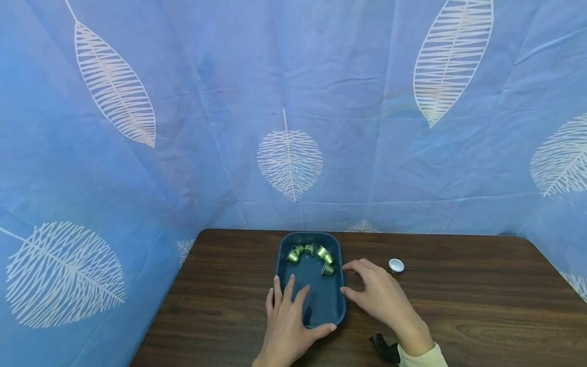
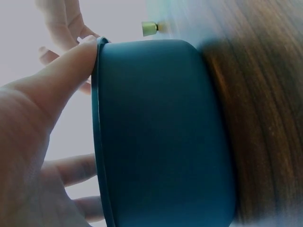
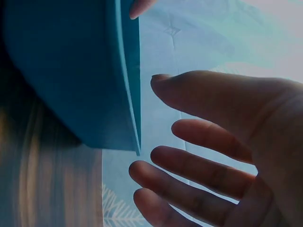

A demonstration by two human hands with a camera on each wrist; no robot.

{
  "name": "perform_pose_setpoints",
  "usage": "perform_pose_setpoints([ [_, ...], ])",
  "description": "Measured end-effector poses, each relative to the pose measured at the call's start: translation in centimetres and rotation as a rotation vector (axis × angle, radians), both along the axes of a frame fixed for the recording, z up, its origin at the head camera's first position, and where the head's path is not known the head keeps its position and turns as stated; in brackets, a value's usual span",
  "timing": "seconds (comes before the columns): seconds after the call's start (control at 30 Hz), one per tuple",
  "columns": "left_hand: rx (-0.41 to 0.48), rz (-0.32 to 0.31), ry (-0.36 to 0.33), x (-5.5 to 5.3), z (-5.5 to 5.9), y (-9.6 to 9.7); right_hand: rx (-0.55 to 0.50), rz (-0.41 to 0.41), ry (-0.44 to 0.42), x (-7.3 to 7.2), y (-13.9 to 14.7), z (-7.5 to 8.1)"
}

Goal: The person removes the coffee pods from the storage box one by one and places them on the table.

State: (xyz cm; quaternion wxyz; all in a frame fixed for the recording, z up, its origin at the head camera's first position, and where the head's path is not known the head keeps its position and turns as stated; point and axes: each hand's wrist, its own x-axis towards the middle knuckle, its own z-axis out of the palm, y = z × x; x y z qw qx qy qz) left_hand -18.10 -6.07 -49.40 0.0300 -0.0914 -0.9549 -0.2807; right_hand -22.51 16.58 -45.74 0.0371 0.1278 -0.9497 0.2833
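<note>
A dark blue rectangular tray (image 1: 316,295) stands on the wooden table, several green coffee capsules (image 1: 293,256) lying along its far part. My left hand (image 1: 286,329) is spread over the near left corner, its thumb touching the near rim and its fingers reaching above the inside. At the tray's right side is my right hand (image 1: 378,293), thumb and fingers apart beside the rim, nothing between them. The right wrist view shows those fingers (image 3: 189,175) loosely bent. Another capsule (image 1: 396,265), silver lid up, is on the table beyond the right hand; its green side (image 2: 149,29) shows in the left wrist view.
The brown table (image 1: 481,285) ends at the back against a blue cloth (image 1: 348,168) with white leaf prints, which also hangs at both sides. A black strap (image 1: 384,349) is by the right wrist, next to a pale sleeve (image 1: 422,356).
</note>
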Motion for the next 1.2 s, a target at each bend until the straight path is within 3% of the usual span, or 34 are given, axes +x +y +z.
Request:
perform_pose_setpoints([
  [0.3,0.018,-0.009,-0.030,0.2,0.1,0.1,0.031,0.040,-0.008,-0.3,-1.7,1.1],
  [0.63,0.019,-0.014,0.004,0.1,0.1,0.4,0.324,0.296,0.076,-2.2,-2.9,1.9],
  [0.8,0.015,-0.026,0.007,-0.1,0.1,0.2,0.435,0.383,0.048,-2.8,-3.3,1.3],
  [0.97,0.010,-0.023,0.019,-0.2,0.0,0.0,0.519,0.452,0.009,-3.0,-3.9,0.9],
  [1.2,0.026,-0.011,0.000,-0.2,-0.1,-0.2,0.568,0.484,-0.013,-3.5,-4.6,1.1],
])
